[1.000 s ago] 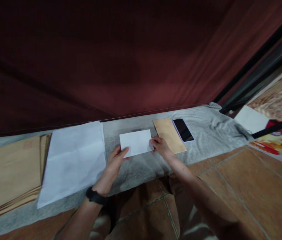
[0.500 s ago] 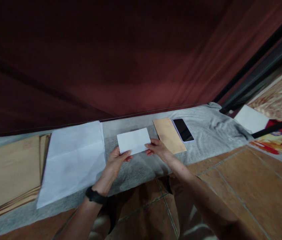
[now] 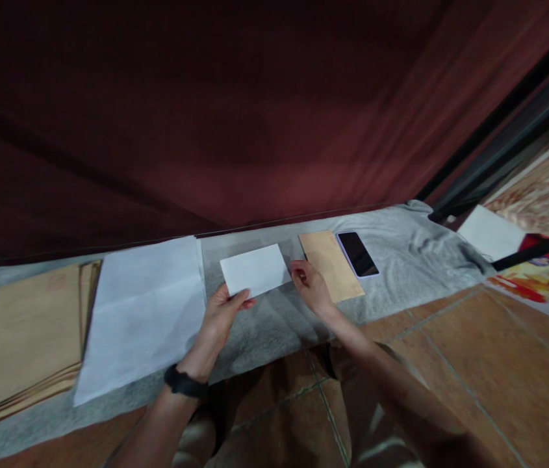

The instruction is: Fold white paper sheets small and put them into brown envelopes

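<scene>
My left hand (image 3: 225, 309) pinches a folded white sheet of paper (image 3: 255, 270) at its lower left, thumb on top and fingers beneath. The sheet is held above the grey cloth and tilts slightly. Just off the sheet's right edge is my right hand (image 3: 310, 286), its fingers curled in and nothing visible in them. Behind that hand lies a brown envelope (image 3: 335, 263), partly covered by it. To the left of my left hand, large white sheets (image 3: 142, 312) lie stacked with a faint crease across them.
A stack of brown envelopes (image 3: 30, 331) lies at the far left. Beside the single envelope rests a phone (image 3: 358, 253) with a purple edge. Grey cloth (image 3: 415, 253) covers the narrow surface, backed by a dark red curtain (image 3: 255, 130). Dark bars (image 3: 522, 250) stand at right.
My right hand has let go of the folded paper and shifted slightly right, its fingers curling. The paper, now in my left hand alone, has moved a little left and up.
</scene>
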`<state>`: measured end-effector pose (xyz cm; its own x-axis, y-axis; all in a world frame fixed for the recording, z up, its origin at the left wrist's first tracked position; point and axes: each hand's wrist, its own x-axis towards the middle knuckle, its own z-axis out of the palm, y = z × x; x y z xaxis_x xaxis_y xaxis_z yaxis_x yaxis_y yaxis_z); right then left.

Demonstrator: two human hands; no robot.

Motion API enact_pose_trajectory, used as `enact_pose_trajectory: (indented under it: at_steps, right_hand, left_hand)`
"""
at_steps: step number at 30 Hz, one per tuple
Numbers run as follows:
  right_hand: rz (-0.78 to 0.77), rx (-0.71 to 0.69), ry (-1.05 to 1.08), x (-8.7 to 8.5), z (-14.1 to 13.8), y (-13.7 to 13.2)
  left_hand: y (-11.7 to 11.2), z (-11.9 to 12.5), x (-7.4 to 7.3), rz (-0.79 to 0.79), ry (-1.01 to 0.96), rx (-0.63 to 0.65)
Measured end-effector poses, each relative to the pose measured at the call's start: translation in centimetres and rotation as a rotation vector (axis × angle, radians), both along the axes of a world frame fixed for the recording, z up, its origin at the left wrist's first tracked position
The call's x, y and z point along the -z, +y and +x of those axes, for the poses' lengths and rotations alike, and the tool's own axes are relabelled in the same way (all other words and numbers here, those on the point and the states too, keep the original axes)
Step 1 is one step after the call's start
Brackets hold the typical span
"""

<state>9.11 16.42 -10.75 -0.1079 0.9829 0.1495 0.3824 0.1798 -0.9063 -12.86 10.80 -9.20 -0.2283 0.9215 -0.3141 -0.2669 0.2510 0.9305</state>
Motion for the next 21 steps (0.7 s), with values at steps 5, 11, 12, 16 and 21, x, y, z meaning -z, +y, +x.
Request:
enact_pose_trajectory:
  at_steps: [5,11,12,16,21]
  right_hand:
    - [0.273,-0.196,-0.197,-0.5,-0.7,-1.5]
    - [-0.194,0.069,0.307,0.6,-1.3,-0.6]
    - [-0.278,0.059,0.395,0.6,-1.3,-0.4]
    - [-0.453,-0.036,0.547,0.2,-1.0,-0.1]
    - [-0.511,-0.075,0.517,-0.6,-0.3,0.2]
  left_hand:
    - [0.0,0.3,0.1,-0.013,-0.051,0.003]
    - [-0.2,0.5,-0.1,-0.080,-0.120,0.009]
    - [-0.3,0.5,-0.2,-0.091,-0.111,0.022]
    - [-0.5,0.6,-0.4,-0.082,-0.080,0.057]
    - [-0.1,0.2,-1.1,-0.022,-0.055,-0.001]
